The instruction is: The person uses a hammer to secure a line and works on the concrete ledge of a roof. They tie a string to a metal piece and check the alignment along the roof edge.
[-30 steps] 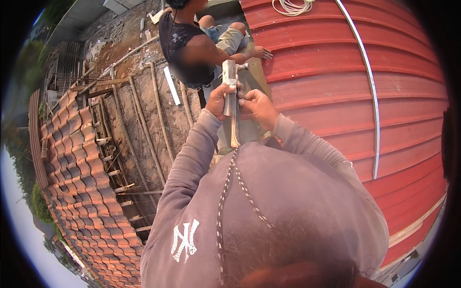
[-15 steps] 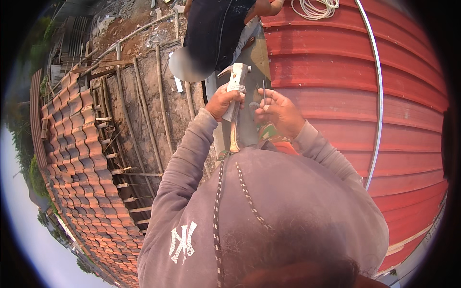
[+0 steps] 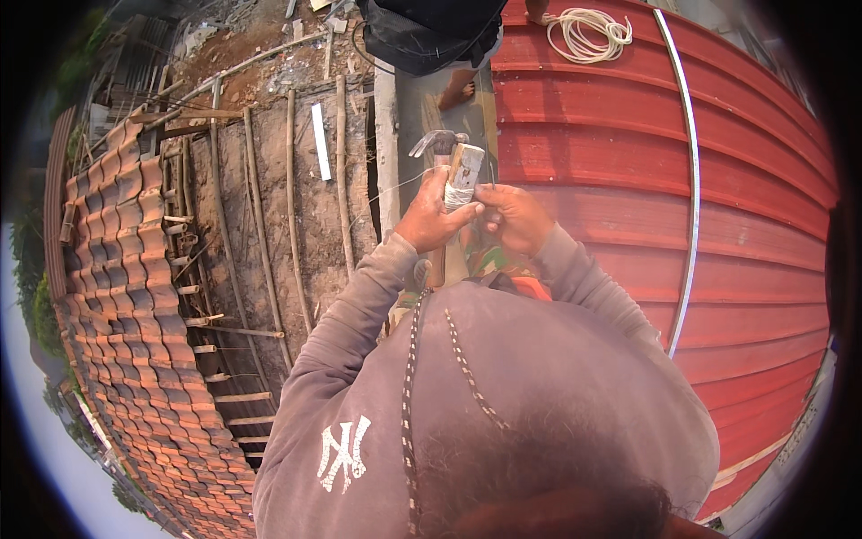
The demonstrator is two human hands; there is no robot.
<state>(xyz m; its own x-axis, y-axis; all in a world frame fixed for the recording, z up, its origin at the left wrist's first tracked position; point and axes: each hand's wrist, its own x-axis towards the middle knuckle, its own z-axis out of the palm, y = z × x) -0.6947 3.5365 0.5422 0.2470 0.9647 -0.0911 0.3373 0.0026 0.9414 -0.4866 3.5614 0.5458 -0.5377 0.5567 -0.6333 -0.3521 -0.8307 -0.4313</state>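
Left hand [image 3: 433, 214]: we're gripping block [image 3: 465, 171] and hammer [image 3: 437, 144] together!
Right hand [image 3: 514, 216]: just right of the block, grip we can't tell.

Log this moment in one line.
Left hand: holds hammer, string-wrapped block | Right hand: pinched beside block | Coiled rope: on red roof

Open room was left beside the right hand [image 3: 519, 218], over the red ribbed roof panel [image 3: 584, 126], up to a pale metal strip [image 3: 690, 135] by which the way was crossed. The gap between the hands was filled by a string-wound wooden block [image 3: 461, 177]. Forward passage was obstructed by a claw hammer [image 3: 439, 140] and, farther off, a co-worker's bare foot [image 3: 458, 94]; the left was barred by wooden poles [image 3: 294, 198].
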